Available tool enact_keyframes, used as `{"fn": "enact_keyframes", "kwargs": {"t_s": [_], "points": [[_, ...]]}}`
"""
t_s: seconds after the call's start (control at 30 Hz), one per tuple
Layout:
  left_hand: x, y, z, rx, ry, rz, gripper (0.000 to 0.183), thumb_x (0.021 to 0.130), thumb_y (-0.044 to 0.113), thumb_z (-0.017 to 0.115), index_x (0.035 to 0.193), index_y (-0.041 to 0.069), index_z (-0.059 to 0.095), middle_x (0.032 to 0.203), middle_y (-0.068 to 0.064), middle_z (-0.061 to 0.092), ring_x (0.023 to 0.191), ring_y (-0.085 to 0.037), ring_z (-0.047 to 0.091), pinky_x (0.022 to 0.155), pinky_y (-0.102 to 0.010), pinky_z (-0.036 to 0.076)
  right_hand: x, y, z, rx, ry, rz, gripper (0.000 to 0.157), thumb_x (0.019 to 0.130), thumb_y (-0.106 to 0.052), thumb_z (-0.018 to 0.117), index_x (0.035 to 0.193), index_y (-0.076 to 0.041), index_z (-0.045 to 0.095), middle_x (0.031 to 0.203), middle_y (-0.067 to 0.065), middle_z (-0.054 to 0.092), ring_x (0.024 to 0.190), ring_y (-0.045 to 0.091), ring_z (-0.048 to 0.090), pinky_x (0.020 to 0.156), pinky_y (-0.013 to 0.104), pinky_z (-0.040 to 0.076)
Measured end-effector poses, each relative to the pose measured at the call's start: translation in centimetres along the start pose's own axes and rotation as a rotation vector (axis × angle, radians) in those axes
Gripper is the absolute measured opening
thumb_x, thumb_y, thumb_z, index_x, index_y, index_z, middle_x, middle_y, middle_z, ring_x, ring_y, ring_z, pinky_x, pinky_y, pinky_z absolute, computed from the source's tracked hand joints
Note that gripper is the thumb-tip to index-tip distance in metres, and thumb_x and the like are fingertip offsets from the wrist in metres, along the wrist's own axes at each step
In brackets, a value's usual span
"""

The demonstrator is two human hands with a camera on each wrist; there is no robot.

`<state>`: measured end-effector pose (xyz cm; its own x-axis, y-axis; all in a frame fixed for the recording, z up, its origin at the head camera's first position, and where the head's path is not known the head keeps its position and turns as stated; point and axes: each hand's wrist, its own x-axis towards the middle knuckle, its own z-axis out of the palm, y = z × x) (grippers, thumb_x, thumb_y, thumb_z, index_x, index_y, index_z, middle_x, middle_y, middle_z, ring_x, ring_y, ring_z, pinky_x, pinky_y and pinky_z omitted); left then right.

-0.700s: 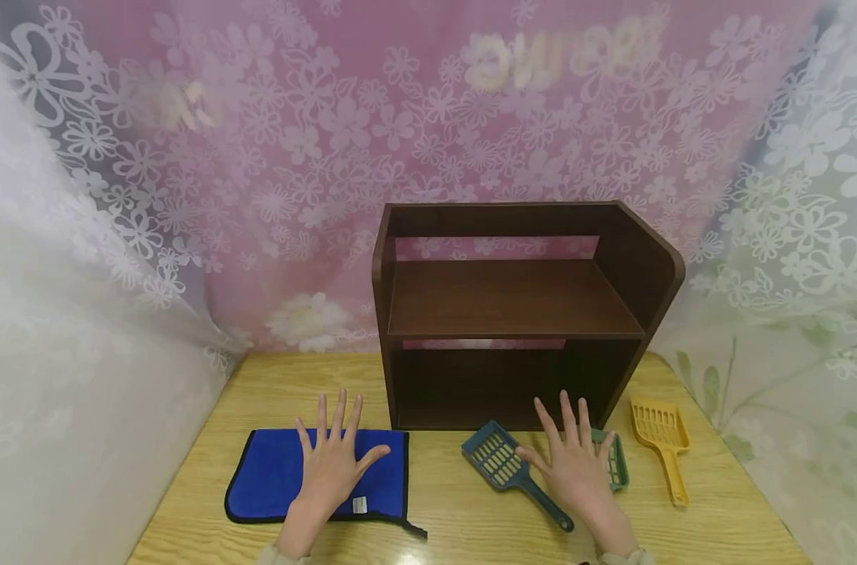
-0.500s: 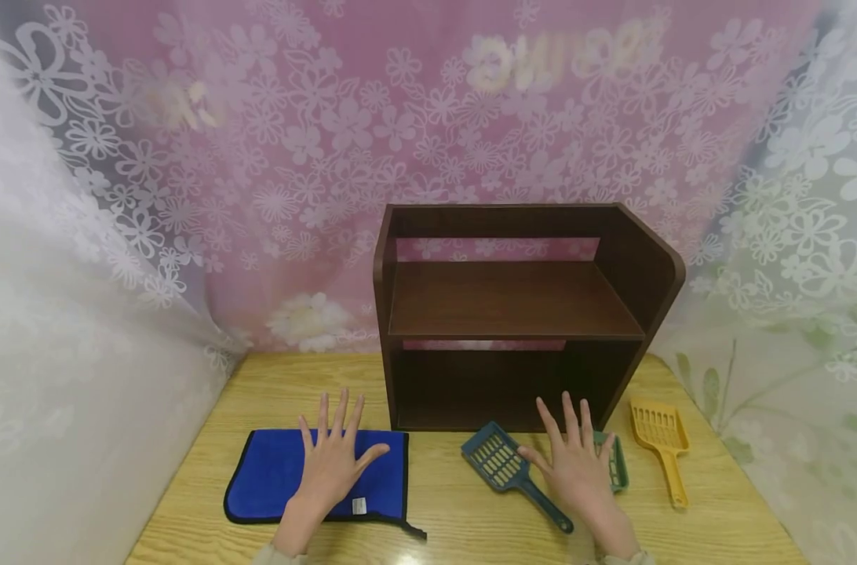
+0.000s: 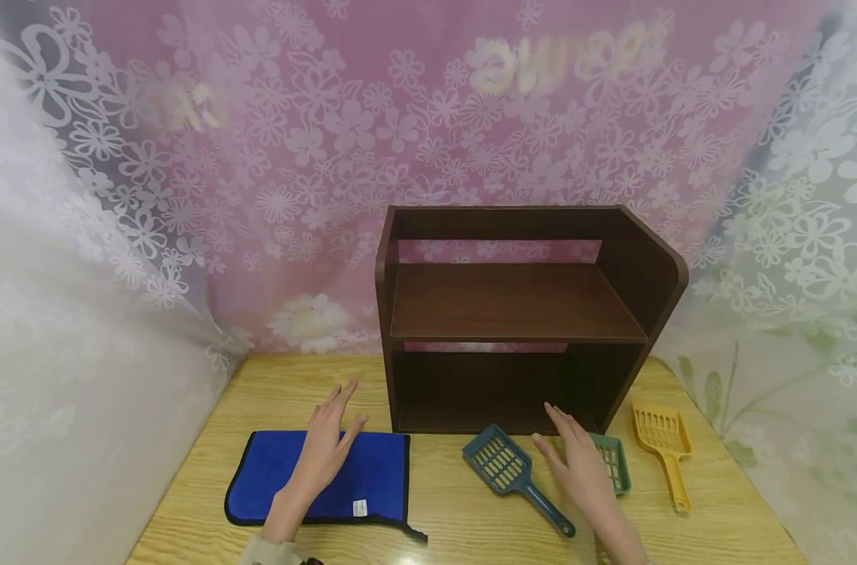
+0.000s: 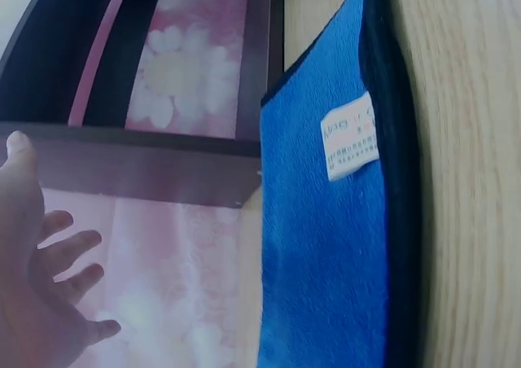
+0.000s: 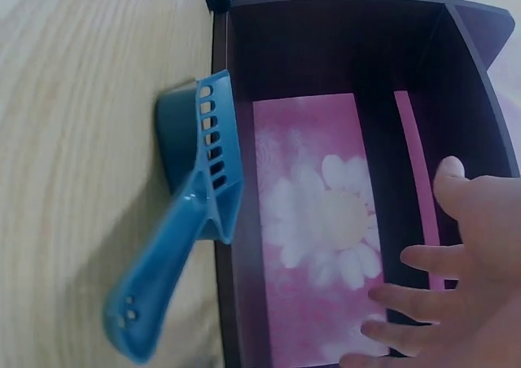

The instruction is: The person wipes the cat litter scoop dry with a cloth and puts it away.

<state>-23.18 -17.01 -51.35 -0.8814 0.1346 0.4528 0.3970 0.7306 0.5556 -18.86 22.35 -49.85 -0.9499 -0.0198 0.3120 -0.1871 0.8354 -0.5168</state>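
My left hand (image 3: 322,447) hovers over a folded blue cloth (image 3: 269,479) with black edging and a white label, its fingers extended and holding nothing. The left wrist view shows that hand (image 4: 41,278) raised beside the cloth (image 4: 321,254). My right hand (image 3: 585,471) is held out with thumb apart, nothing in it, between a dark teal slotted litter scoop (image 3: 501,461) and a green one (image 3: 615,463). The hand and wrist hide the green scoop's handle. In the right wrist view the teal scoop (image 5: 175,246) lies left of the hand (image 5: 480,262).
A dark brown two-tier shelf (image 3: 516,302) stands at the back of the wooden table (image 3: 287,384). A yellow litter scoop (image 3: 665,439) lies right of the shelf. Floral curtains (image 3: 315,196) hang behind and at both sides.
Both hands have turned from flat, palm-down with spread fingers to more edge-on, fingers closer together. More of the green scoop shows now. The cloth and scoops lie where they were.
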Motion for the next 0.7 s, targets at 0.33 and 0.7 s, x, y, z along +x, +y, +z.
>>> {"fn": "enact_keyframes", "kwargs": {"t_s": [0.33, 0.7], "points": [[0.1, -3.1, 0.3, -0.111, 0.036, -0.136, 0.039, 0.096, 0.039, 0.044, 0.13, 0.02, 0.051, 0.131, -0.002, 0.051, 0.123, -0.027, 0.044, 0.096, -0.051, 0.036, -1.1, 1.5, 1.3, 0.206, -0.096, 0.156, 0.051, 0.094, -0.045, 0.046, 0.131, -0.01, 0.05, 0.119, 0.013, 0.06, 0.102, 0.028, 0.061, 0.082, 0.041, 0.049], [-0.2, -5.9, 1.2, 0.221, 0.0, -0.087, 0.026, 0.089, 0.028, 0.061, 0.11, 0.014, 0.065, 0.109, -0.008, 0.064, 0.096, -0.03, 0.06, 0.086, -0.055, 0.041, -2.4, 2.8, 3.3, 0.139, -0.13, 0.28, 0.038, 0.092, -0.041, 0.053, 0.109, -0.008, 0.061, 0.094, 0.003, 0.065, 0.081, 0.016, 0.061, 0.068, 0.034, 0.048]]}}
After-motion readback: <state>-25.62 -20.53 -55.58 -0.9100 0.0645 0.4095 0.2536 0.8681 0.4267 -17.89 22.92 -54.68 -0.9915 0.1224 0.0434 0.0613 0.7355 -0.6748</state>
